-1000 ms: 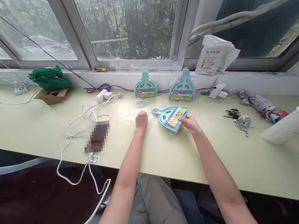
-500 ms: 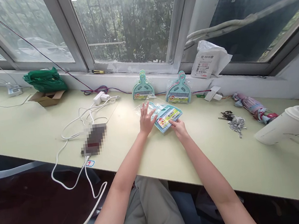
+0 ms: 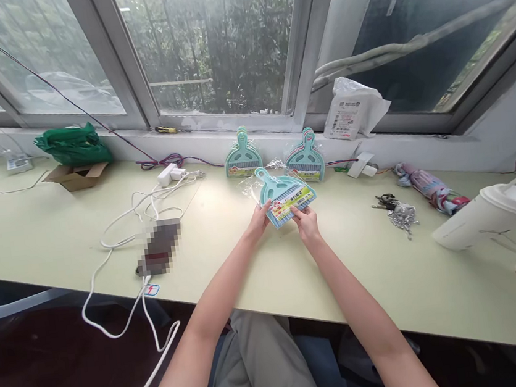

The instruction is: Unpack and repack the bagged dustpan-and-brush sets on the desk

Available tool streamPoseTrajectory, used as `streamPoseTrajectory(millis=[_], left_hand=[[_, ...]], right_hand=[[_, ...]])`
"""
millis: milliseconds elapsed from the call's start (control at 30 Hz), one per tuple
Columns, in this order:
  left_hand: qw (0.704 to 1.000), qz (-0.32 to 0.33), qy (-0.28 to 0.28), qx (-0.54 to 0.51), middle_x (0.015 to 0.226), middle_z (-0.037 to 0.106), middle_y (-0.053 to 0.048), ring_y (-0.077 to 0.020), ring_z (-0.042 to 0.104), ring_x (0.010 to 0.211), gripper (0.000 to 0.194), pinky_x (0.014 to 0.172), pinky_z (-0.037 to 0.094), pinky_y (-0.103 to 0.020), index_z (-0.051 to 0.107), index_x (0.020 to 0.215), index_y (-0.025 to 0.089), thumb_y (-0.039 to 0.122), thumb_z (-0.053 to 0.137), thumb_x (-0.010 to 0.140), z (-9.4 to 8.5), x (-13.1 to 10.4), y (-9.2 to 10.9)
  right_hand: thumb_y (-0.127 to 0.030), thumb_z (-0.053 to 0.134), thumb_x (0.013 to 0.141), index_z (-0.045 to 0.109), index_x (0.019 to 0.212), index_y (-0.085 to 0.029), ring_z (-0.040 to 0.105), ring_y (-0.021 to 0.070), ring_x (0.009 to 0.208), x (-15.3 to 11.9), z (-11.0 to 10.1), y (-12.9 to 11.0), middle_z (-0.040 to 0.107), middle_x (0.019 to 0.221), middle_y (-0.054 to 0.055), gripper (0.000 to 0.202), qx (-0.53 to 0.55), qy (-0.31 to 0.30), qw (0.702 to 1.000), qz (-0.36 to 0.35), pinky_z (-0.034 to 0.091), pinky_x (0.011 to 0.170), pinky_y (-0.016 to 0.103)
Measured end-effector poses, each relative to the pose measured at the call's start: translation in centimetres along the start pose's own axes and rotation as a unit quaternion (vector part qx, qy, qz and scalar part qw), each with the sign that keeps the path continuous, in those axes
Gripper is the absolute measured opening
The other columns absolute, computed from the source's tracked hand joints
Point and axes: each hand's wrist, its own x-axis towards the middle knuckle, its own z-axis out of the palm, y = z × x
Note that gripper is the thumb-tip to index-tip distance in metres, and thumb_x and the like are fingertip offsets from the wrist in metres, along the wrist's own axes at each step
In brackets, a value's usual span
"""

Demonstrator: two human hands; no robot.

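In front of me is a turquoise dustpan and brush set [image 3: 280, 186] in a clear plastic bag, with a printed label across its blue bristles. My left hand [image 3: 258, 219] grips its lower left edge, thumb on the front. My right hand [image 3: 306, 221] pinches the bottom edge near the right, also with the thumb in front. The set tilts, handle pointing up and to the left. Behind it, a left stack of similar sets [image 3: 243, 158] and a right stack of sets [image 3: 306, 156] lean upright against the window ledge.
To the left lie a blurred phone [image 3: 159, 247], white cables [image 3: 104, 236], a charger [image 3: 171, 174] and a small cardboard box [image 3: 74, 177] under a green bag [image 3: 73, 145]. Keys [image 3: 395, 210], a folded umbrella [image 3: 429, 186] and a white cup [image 3: 493, 213] are at the right.
My left hand has moved from over the front of the bagged set down to its lower left edge. The handle is now uncovered. My right hand keeps its grip.
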Motion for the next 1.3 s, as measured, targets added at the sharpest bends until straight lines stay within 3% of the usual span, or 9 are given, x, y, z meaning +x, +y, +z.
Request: streamPoseTrajectory(millis=[100, 300, 467, 633, 833, 967, 1100, 1167, 1300], left_hand=[[0.999, 0.003, -0.04, -0.001, 0.113, 0.065, -0.01, -0.0267, 0.062, 0.106, 0.052, 0.096, 0.047, -0.043, 0.055, 0.118, 0.02, 0.045, 0.07, 0.075, 0.4, -0.4, -0.1], [0.999, 0.031, 0.009, 0.021, 0.123, 0.061, -0.01, -0.0255, 0.058, 0.114, 0.07, 0.102, 0.042, -0.044, 0.047, 0.125, 0.019, 0.022, 0.08, 0.064, 1.1, -0.9, -1.1], [0.994, -0.049, -0.094, 0.007, 0.131, 0.056, -0.014, -0.0268, 0.059, 0.112, 0.06, 0.099, 0.044, -0.046, 0.049, 0.126, 0.018, 0.029, 0.074, 0.073, 2.5, -1.5, -2.0], [1.0, 0.008, 0.016, -0.025, 0.129, 0.057, -0.012, -0.0251, 0.057, 0.115, 0.053, 0.1, 0.044, -0.041, 0.051, 0.121, 0.017, 0.028, 0.072, 0.074, 2.2, -0.8, -1.6], [0.998, -0.033, -0.035, 0.032, 0.128, 0.058, -0.012, -0.0258, 0.059, 0.11, 0.053, 0.091, 0.052, -0.043, 0.051, 0.12, 0.018, 0.026, 0.072, 0.072, 2.1, -1.5, -1.4], [0.997, -0.023, 0.026, 0.063, 0.123, 0.061, -0.012, -0.0269, 0.062, 0.104, 0.054, 0.082, 0.056, -0.043, 0.051, 0.12, 0.017, 0.021, 0.071, 0.07, 1.4, -0.9, -0.9], [0.994, -0.042, 0.096, 0.029, 0.118, 0.064, -0.013, -0.0267, 0.066, 0.096, 0.056, 0.079, 0.059, -0.042, 0.051, 0.12, 0.014, 0.01, 0.066, 0.067, -1.1, 0.5, 0.5], [0.993, -0.046, 0.11, 0.003, 0.117, 0.064, -0.013, -0.0266, 0.067, 0.096, 0.061, 0.079, 0.059, -0.043, 0.047, 0.125, 0.014, 0.006, 0.063, 0.066, -2.5, 0.9, 1.2], [0.99, -0.097, 0.093, -0.037, 0.112, 0.065, -0.017, -0.0284, 0.068, 0.095, 0.054, 0.08, 0.06, -0.039, 0.05, 0.121, 0.006, 0.005, 0.058, 0.069, -4.0, 0.7, 2.0]], right_hand=[[-0.023, 0.081, 0.059, 0.063, 0.093, -0.017, 0.064, 0.0245, 0.105, -0.2, 0.3, -0.2, 0.069, 0.105, 0.007, 0.039, -0.006, 0.018, 1.0, -0.01, 0.055, 0.093, 0.037], [-0.024, 0.08, 0.058, 0.062, 0.094, -0.016, 0.064, 0.0247, 0.105, -0.4, 0.5, 0.0, 0.069, 0.103, 0.008, 0.042, -0.006, 0.039, 0.999, -0.017, 0.054, 0.093, 0.038], [-0.026, 0.079, 0.058, 0.059, 0.105, -0.017, 0.063, 0.0246, 0.107, 0.3, -0.1, -0.3, 0.068, 0.109, 0.009, 0.051, 0.005, 0.074, 0.996, -0.048, 0.055, 0.091, 0.037], [-0.025, 0.08, 0.058, 0.06, 0.103, -0.017, 0.063, 0.0245, 0.107, 0.4, -0.1, -0.2, 0.068, 0.109, 0.009, 0.05, -0.003, 0.052, 0.998, -0.026, 0.056, 0.09, 0.037], [-0.029, 0.079, 0.06, 0.059, 0.106, -0.018, 0.063, 0.0233, 0.108, 0.3, -0.2, 0.0, 0.067, 0.114, 0.009, 0.051, -0.021, 0.044, 0.998, -0.043, 0.056, 0.09, 0.036], [-0.038, 0.078, 0.064, 0.063, 0.097, -0.017, 0.068, 0.024, 0.096, 1.3, -1.2, -0.8, 0.07, 0.103, 0.009, 0.041, -0.085, -0.041, 0.995, 0.016, 0.058, 0.084, 0.037], [-0.05, 0.064, 0.078, 0.067, 0.095, -0.013, 0.07, 0.0278, 0.09, 2.2, -3.2, -2.3, 0.072, 0.089, 0.014, 0.041, -0.277, -0.128, 0.952, 0.034, 0.058, 0.081, 0.044], [-0.043, 0.06, 0.083, 0.065, 0.109, -0.015, 0.063, 0.0294, 0.108, 2.3, -4.1, -3.0, 0.069, 0.107, 0.014, 0.038, -0.398, -0.121, 0.904, -0.101, 0.051, 0.092, 0.049], [-0.025, 0.064, 0.08, 0.056, 0.127, -0.029, 0.029, 0.027, 0.14, 2.0, -4.5, -3.4, 0.045, 0.144, 0.003, 0.048, -0.557, -0.145, 0.743, -0.341, 0.027, 0.112, 0.053]])
